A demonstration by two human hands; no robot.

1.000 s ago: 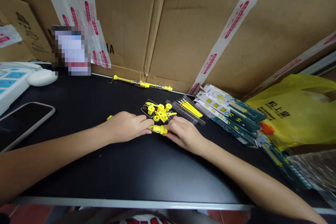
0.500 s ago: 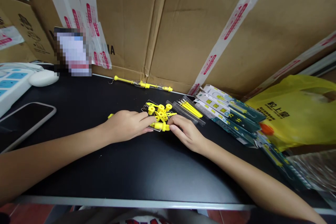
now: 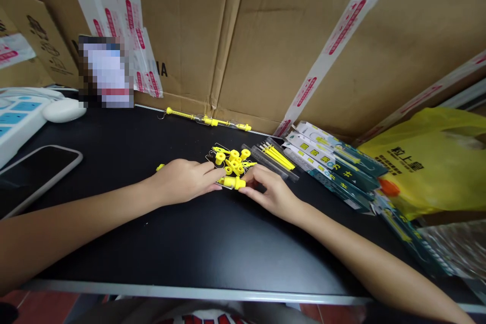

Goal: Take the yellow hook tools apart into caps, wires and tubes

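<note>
A tubular spring scale with a yellow end fitting lies across between my hands. My left hand is closed around its tube, which is mostly hidden under the palm. A yellow tip shows past the back of that hand. With thumb and fingers, my right hand grips the yellow cap at the right end. Just behind the hands sits a pile of yellow plastic caps with wire hooks and springs. Yellow rods and clear tubes lie right of the pile.
Another spring scale lies along the back by a large cardboard box. At right are printed cartons and a yellow plastic bag. A phone, white mouse and power strip occupy the left.
My right thumb and fingers have shifted slightly on the yellow cap at the scale's right end. My left hand keeps its hold.
</note>
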